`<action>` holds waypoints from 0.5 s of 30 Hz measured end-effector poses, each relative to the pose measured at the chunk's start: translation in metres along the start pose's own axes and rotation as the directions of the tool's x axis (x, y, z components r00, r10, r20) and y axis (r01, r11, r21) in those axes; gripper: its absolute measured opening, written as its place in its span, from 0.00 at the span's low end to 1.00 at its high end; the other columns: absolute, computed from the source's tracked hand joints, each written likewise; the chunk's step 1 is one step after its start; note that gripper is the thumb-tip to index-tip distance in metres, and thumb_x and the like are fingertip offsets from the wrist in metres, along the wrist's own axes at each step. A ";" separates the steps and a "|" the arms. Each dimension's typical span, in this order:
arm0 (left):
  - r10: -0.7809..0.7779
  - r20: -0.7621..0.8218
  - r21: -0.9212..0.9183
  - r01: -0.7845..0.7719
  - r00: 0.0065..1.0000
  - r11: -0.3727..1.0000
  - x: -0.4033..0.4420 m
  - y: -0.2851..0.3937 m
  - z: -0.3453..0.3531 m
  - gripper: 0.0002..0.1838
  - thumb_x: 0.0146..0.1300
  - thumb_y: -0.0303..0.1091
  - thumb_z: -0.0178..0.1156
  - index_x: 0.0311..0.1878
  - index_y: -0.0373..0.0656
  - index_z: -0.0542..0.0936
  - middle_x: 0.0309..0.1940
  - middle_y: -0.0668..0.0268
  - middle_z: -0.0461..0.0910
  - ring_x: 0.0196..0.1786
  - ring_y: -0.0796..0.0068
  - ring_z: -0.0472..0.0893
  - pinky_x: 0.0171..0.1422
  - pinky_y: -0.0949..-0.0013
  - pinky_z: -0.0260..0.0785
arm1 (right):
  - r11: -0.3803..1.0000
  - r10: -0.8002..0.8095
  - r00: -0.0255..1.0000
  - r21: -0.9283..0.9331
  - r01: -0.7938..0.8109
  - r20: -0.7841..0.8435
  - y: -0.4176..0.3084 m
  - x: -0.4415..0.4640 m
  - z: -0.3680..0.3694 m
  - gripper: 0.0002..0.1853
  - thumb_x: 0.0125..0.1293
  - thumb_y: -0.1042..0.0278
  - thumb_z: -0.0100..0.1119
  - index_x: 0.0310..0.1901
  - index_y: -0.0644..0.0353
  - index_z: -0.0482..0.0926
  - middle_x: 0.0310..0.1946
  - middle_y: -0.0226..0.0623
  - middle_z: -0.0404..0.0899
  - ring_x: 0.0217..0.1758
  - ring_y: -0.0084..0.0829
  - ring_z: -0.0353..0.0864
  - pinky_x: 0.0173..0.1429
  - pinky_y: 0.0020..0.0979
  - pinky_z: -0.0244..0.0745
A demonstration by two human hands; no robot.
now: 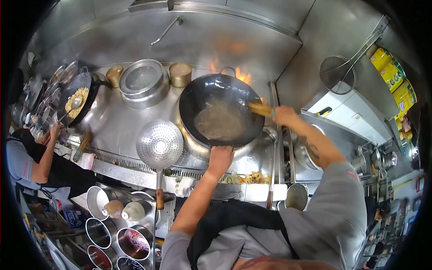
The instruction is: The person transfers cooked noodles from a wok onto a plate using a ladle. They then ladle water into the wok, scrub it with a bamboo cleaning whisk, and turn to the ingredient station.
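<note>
A large black wok (211,92) sits on the burner in front of me, with murky liquid pooled in its bottom. My left hand (221,159) is closed on the near edge of the wok; its fingertips are partly hidden. In my right hand (284,115) is a bamboo wok brush (261,109), its bristle end over the right inner wall of the wok. To the left of my left hand, a perforated strainer ladle (159,144) rests across the stove edge. A long-handled ladle (272,157) lies to the right of the wok.
Flames (243,75) rise behind the wok. A metal pot with a strainer (144,85) stands back left. At far left, a co-worker's hand (55,130) is at another wok (92,96) of food. Seasoning containers (98,231) stand lower left; food scraps (252,178) lie along the gutter.
</note>
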State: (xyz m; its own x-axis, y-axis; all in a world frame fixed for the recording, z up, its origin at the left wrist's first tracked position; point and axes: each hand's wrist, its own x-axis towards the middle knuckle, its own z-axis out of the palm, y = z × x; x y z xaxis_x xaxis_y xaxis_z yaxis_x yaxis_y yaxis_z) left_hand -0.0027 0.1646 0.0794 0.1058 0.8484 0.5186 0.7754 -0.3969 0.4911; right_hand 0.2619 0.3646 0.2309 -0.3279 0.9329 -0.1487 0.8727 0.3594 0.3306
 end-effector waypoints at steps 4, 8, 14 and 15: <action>0.015 -0.031 -0.044 -0.016 0.999 0.999 0.003 0.000 -0.002 0.08 0.55 0.33 0.65 0.27 0.43 0.75 0.25 0.58 0.79 0.33 0.54 0.80 0.42 0.51 0.65 | 0.995 0.088 0.979 -0.024 -0.094 -0.183 0.011 0.034 -0.024 0.22 0.61 0.57 0.59 0.54 0.58 0.76 0.39 0.47 0.84 0.45 0.48 0.84 0.48 0.47 0.80; 0.027 -0.058 -0.045 -0.030 0.998 0.999 0.005 -0.002 -0.002 0.08 0.55 0.33 0.65 0.27 0.42 0.75 0.25 0.58 0.79 0.33 0.54 0.79 0.42 0.52 0.65 | 0.989 -0.080 0.988 -0.130 0.063 -0.134 -0.006 -0.025 -0.031 0.24 0.60 0.56 0.62 0.56 0.58 0.74 0.37 0.46 0.84 0.45 0.48 0.84 0.46 0.46 0.80; 0.017 -0.018 -0.035 -0.017 1.000 0.999 0.005 -0.002 -0.002 0.08 0.57 0.34 0.63 0.27 0.43 0.76 0.25 0.59 0.80 0.33 0.57 0.80 0.43 0.54 0.65 | 0.997 0.036 0.975 -0.059 -0.050 -0.218 0.040 0.017 -0.005 0.24 0.59 0.57 0.62 0.56 0.55 0.74 0.36 0.45 0.84 0.44 0.48 0.84 0.47 0.47 0.80; 0.019 -0.007 -0.028 -0.019 1.000 0.999 0.006 -0.003 -0.001 0.08 0.58 0.35 0.62 0.27 0.43 0.76 0.26 0.60 0.80 0.34 0.58 0.80 0.44 0.55 0.65 | 0.998 0.036 0.964 -0.034 -0.047 -0.262 0.036 0.023 -0.016 0.23 0.59 0.57 0.61 0.56 0.54 0.74 0.36 0.46 0.84 0.44 0.48 0.84 0.47 0.47 0.79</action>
State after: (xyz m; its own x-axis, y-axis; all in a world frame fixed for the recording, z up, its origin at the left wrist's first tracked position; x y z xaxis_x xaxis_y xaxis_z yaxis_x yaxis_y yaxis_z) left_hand -0.0047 0.1703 0.0820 0.1158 0.8381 0.5331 0.7552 -0.4229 0.5008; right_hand 0.2796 0.3990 0.2546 -0.3793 0.9184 0.1127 0.8742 0.3158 0.3687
